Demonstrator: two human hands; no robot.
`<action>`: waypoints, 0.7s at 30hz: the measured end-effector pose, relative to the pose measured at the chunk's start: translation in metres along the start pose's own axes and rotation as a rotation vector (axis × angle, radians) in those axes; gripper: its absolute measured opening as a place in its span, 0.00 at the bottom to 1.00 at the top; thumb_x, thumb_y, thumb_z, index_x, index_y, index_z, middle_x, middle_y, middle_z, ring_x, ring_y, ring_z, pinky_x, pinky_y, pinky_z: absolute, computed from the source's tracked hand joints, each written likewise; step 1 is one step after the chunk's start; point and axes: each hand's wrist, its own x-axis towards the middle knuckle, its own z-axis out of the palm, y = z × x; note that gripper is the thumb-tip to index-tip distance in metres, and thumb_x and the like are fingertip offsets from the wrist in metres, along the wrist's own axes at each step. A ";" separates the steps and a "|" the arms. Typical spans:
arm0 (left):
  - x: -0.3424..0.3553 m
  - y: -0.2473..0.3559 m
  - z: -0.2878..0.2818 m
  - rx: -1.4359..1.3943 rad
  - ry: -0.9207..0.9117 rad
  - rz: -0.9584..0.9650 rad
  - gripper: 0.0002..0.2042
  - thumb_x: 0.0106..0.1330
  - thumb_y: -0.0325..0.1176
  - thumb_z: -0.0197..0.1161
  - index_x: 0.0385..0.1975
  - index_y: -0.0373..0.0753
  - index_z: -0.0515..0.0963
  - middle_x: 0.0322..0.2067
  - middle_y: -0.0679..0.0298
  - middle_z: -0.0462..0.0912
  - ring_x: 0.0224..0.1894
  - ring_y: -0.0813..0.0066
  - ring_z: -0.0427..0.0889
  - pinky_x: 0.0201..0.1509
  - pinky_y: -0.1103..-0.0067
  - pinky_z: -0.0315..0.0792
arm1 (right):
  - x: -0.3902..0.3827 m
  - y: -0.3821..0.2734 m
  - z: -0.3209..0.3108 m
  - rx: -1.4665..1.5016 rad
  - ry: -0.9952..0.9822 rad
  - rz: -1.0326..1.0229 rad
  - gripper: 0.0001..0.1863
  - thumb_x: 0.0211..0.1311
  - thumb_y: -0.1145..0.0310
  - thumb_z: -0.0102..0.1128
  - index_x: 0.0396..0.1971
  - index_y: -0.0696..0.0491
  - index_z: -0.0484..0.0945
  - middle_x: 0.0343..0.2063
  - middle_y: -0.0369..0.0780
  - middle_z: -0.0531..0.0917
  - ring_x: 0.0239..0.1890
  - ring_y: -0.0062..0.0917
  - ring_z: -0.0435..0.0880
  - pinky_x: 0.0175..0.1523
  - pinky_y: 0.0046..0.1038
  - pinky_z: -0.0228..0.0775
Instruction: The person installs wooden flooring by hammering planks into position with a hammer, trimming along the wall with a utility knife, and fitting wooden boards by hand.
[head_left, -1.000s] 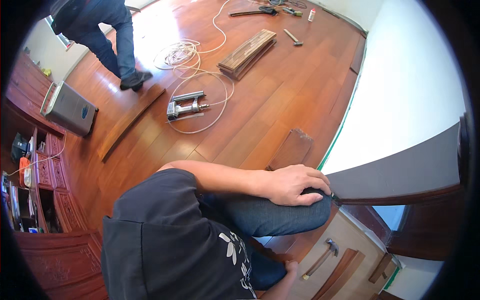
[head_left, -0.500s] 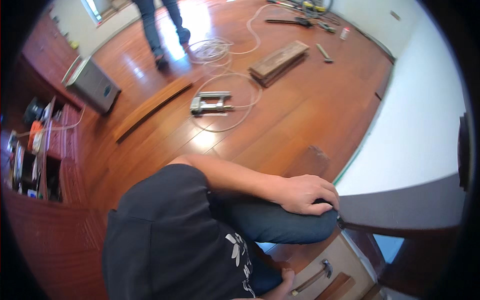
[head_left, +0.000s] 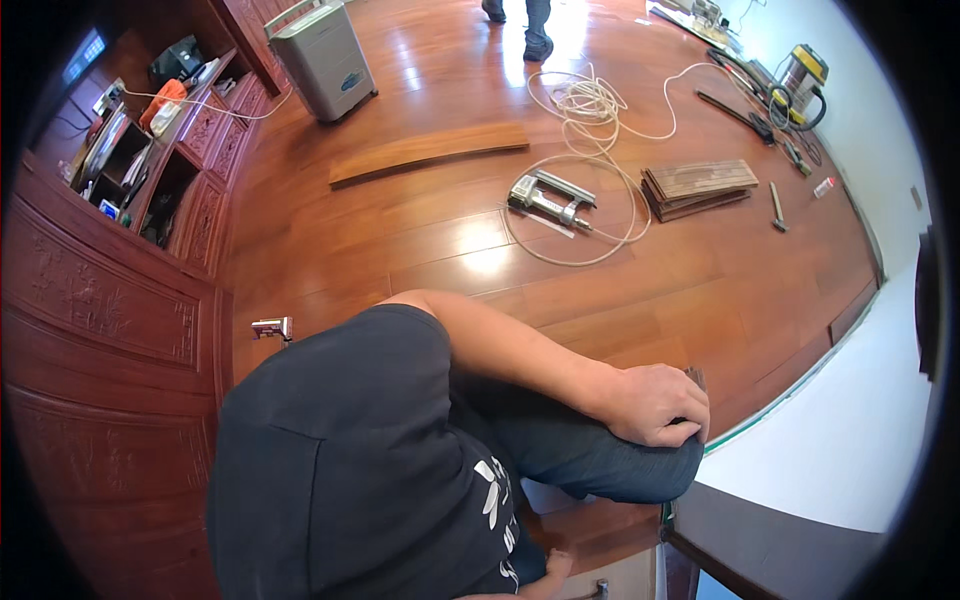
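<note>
My left hand [head_left: 660, 405] rests on my bent knee, its fingers draped loosely over the dark jeans [head_left: 600, 465] and nothing visible in it. Just beyond that hand, a dark, rough-edged wooden piece [head_left: 697, 378] shows in part. My right hand [head_left: 560, 568] is low in the view beside my body, mostly cut off, and its fingers cannot be made out. Close to it, the head of a hammer [head_left: 601, 588] shows at the lower edge on a pale surface. A silver nail gun [head_left: 552, 200] lies on the wooden floor ahead, joined to a coiled clear air hose [head_left: 590, 105].
Floorboards lie stacked [head_left: 700, 185], with a single long plank [head_left: 430, 152] to their left. A small hammer [head_left: 777, 208] and a yellow-black vacuum [head_left: 803, 80] are far right. A grey appliance [head_left: 325, 60] and carved red cabinets [head_left: 100, 310] stand left. Another person's legs [head_left: 537, 30] are at the back.
My view has swung left, so the floor items appear further right and the hammer by my right hand is mostly out of view. My left hand stays on the knee. The other person's legs have shifted.
</note>
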 end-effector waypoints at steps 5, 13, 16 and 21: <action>0.004 -0.004 -0.007 0.026 0.037 -0.010 0.09 0.68 0.31 0.57 0.39 0.40 0.84 0.40 0.58 0.86 0.46 0.55 0.84 0.53 0.62 0.76 | 0.005 0.017 -0.001 -0.178 -0.017 -0.107 0.18 0.62 0.60 0.62 0.35 0.61 0.88 0.36 0.54 0.89 0.43 0.49 0.89 0.54 0.47 0.78; 0.016 -0.002 0.004 0.015 -0.038 -0.031 0.11 0.69 0.30 0.54 0.44 0.38 0.83 0.44 0.56 0.86 0.49 0.54 0.84 0.56 0.63 0.77 | -0.015 0.011 0.012 -0.145 0.165 0.009 0.19 0.63 0.59 0.59 0.36 0.61 0.88 0.39 0.54 0.89 0.44 0.51 0.88 0.56 0.47 0.78; 0.020 -0.005 0.001 -0.007 -0.074 -0.106 0.12 0.70 0.27 0.52 0.45 0.36 0.83 0.47 0.55 0.87 0.53 0.55 0.85 0.60 0.65 0.77 | -0.018 0.008 0.014 -0.071 0.253 0.136 0.20 0.63 0.59 0.57 0.36 0.61 0.88 0.40 0.53 0.89 0.45 0.51 0.88 0.56 0.48 0.78; 0.019 -0.018 -0.003 0.029 -0.009 -0.098 0.12 0.71 0.30 0.52 0.45 0.37 0.83 0.44 0.54 0.87 0.49 0.54 0.86 0.56 0.66 0.79 | -0.020 -0.011 0.005 0.089 0.277 0.261 0.20 0.64 0.57 0.58 0.36 0.61 0.88 0.40 0.53 0.89 0.47 0.51 0.88 0.57 0.48 0.79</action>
